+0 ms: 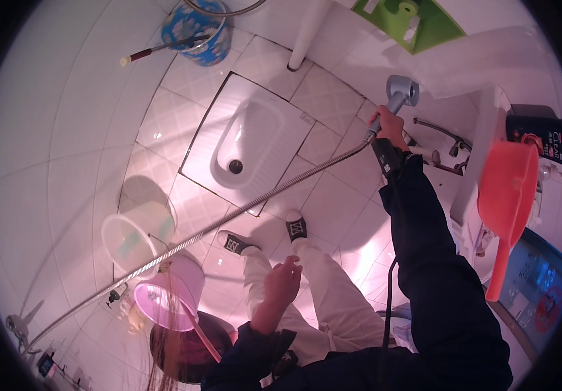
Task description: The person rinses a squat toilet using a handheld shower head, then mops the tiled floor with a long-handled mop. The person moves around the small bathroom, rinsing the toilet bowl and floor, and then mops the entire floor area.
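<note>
My right hand (389, 124) grips the handle of a grey handheld shower head (402, 91), with its thumb and fingers wrapped around it. From the handle's lower end a flexible metal shower hose (261, 198) stretches taut across the room to a wall valve (14, 325) at the lower left. No water is plainly visible leaving the head. My left hand (282, 283) hovers in front of my legs, fingers loosely bent and apart, with nothing in it. Beyond my shoes, a white ceramic squat toilet (251, 139) is set into the tiled floor, under the line of the hose.
A blue flowered bucket (198, 34) stands at the far wall. A translucent bucket (129, 239) and a pink bucket (188, 278) are at left. At right are a red dipper (506, 190) and a dark bottle (530, 137). A white pipe (305, 36) rises behind the toilet.
</note>
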Tool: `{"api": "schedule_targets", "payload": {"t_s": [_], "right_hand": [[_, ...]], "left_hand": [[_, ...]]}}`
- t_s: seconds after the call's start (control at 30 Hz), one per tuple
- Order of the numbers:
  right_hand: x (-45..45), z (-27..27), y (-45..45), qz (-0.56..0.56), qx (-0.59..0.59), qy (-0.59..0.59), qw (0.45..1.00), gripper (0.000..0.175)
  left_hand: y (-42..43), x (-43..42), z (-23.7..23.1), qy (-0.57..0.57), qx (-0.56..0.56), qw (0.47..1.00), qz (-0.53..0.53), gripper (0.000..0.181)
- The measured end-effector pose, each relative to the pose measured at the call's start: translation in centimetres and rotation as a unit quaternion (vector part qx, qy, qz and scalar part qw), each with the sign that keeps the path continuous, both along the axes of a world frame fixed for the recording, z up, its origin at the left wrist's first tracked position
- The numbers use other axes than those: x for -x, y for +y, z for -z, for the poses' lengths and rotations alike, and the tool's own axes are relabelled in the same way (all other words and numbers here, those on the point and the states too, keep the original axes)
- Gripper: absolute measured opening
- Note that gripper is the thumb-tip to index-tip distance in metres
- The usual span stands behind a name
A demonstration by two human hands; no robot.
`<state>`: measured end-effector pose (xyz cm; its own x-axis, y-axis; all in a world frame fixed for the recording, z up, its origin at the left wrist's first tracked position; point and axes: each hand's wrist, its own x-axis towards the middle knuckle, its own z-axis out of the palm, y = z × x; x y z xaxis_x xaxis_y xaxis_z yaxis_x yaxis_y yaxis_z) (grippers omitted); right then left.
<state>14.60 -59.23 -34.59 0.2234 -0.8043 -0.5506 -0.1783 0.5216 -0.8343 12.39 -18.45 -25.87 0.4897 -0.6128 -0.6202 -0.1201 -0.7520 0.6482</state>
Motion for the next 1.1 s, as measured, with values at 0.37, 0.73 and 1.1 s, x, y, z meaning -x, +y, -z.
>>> {"api": "schedule_targets", "payload": {"t_s": [0.37,0.73,1.1], "right_hand": [[-3.2,-1.6,3.9,-0.082,-0.050,0.059,0.994,0.016],[-13.0,-2.4,12.1,-0.025,0.161,0.051,0.985,0.018],[-25.8,-1.3,21.8,-0.464,0.395,0.265,0.747,0.033]], "left_hand": [[0.0,-0.9,-0.8,0.006,-0.011,1.000,-0.016,0.021],[1.6,-4.9,0.6,0.006,0.012,1.000,-0.026,0.020],[8.7,-14.5,2.3,0.047,0.001,0.998,-0.046,0.019]]}}
